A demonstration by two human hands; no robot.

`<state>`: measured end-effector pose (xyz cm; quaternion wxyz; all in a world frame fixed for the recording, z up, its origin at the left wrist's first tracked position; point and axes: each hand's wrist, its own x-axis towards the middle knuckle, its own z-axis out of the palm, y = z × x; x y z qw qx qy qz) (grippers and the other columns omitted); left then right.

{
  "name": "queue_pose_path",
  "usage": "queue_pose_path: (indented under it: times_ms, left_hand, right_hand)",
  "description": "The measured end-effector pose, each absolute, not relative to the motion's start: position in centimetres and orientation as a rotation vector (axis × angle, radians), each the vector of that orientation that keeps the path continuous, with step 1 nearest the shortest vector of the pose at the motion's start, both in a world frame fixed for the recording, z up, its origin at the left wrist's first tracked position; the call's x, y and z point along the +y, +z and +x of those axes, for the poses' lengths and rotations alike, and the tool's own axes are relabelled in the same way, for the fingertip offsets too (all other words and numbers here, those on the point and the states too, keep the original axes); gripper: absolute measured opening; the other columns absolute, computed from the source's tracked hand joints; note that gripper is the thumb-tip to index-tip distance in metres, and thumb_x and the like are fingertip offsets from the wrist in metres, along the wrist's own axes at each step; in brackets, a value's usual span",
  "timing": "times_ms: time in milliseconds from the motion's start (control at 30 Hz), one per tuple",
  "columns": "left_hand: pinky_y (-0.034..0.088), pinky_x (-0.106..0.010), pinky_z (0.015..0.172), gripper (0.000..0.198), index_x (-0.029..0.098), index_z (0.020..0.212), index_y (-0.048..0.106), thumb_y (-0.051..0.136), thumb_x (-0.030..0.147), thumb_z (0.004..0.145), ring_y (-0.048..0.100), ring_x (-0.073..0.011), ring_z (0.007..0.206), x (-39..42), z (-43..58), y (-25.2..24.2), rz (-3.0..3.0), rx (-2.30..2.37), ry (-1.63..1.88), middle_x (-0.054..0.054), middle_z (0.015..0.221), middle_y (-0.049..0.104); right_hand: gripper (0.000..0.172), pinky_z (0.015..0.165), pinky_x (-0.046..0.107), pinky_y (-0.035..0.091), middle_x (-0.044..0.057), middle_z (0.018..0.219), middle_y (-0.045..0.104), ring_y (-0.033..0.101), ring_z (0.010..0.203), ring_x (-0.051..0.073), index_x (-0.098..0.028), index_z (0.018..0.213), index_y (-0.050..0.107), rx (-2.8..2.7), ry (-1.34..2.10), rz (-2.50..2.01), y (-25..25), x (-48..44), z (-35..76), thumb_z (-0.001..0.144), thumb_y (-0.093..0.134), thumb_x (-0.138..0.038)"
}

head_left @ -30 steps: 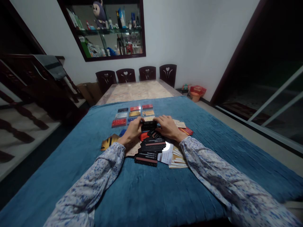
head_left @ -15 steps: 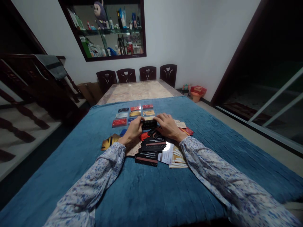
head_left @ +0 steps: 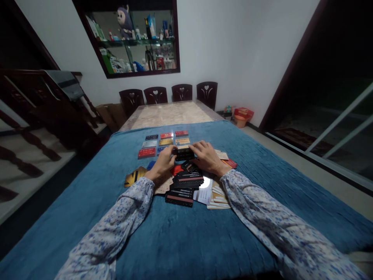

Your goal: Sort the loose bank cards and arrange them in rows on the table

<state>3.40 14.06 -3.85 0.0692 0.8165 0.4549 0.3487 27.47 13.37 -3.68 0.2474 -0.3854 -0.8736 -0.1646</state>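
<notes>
Between my two hands stands a small stack of black cards (head_left: 184,154), with a paler card edge showing on top. My left hand (head_left: 164,160) grips the stack's left end, thumb and fingers bent round it. At the right end, my right hand (head_left: 207,156) presses with its fingertips. Below the hands lies a loose spread of black cards (head_left: 188,181), with cream cards (head_left: 163,186) to the left and white-and-gold cards (head_left: 218,199) to the right. Beyond my left hand, rows of card piles include a red pile (head_left: 146,153) and a gold pile (head_left: 166,142).
A blue cloth (head_left: 140,233) covers the near part of the table; its marble top (head_left: 175,111) shows beyond. Several dark chairs (head_left: 182,92) line the far wall under a shelf cabinet (head_left: 140,41). A gold-and-black card (head_left: 135,177) lies left, red cards (head_left: 232,162) right.
The view has tilted very slightly, so the scene sits a little lower. Both hands keep their places at the ends of the black card stack.
</notes>
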Motion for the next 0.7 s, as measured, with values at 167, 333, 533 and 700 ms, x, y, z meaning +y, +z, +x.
queue_pose_path:
  times_ms: [167,333,533,700]
  left_hand:
    - [0.049,-0.05,0.11,0.049,0.015,0.128,0.057,0.062,0.012,0.079,0.06,-0.0307,0.123,13.8,3.3,-3.9,2.624,1.286,1.01,-0.016,0.129,0.064]
    - [0.05,-0.052,0.109,0.056,0.015,0.132,0.053,0.061,0.01,0.077,0.058,-0.0325,0.124,13.7,3.3,-4.0,2.716,1.33,0.97,-0.017,0.131,0.062]
    - [0.051,-0.051,0.106,0.051,0.015,0.13,0.054,0.062,0.012,0.08,0.059,-0.0326,0.124,13.4,3.3,-3.9,2.766,1.365,0.911,-0.017,0.129,0.062]
    - [0.052,-0.051,0.105,0.048,0.017,0.129,0.054,0.064,0.015,0.082,0.059,-0.0321,0.123,13.2,3.3,-3.7,2.793,1.375,0.88,-0.016,0.128,0.063]
  right_hand:
    - [0.051,0.086,0.042,0.04,0.019,0.122,0.066,0.049,0.113,0.033,-0.012,0.136,0.06,-2.372,-0.44,-1.069,-3.8,13.6,27.9,0.089,0.071,-0.029]
    - [0.052,0.086,0.042,0.04,0.019,0.123,0.066,0.049,0.113,0.033,-0.011,0.136,0.06,-2.368,-0.429,-1.066,-4.0,13.7,28.2,0.089,0.072,-0.03]
    - [0.053,0.085,0.042,0.042,0.018,0.122,0.065,0.049,0.113,0.033,-0.012,0.136,0.06,-2.368,-0.398,-1.068,-4.4,14.0,28.5,0.087,0.074,-0.029]
    - [0.053,0.083,0.042,0.043,0.017,0.121,0.067,0.051,0.112,0.033,-0.015,0.134,0.061,-2.343,-0.385,-1.074,-4.4,14.2,28.9,0.086,0.076,-0.031]
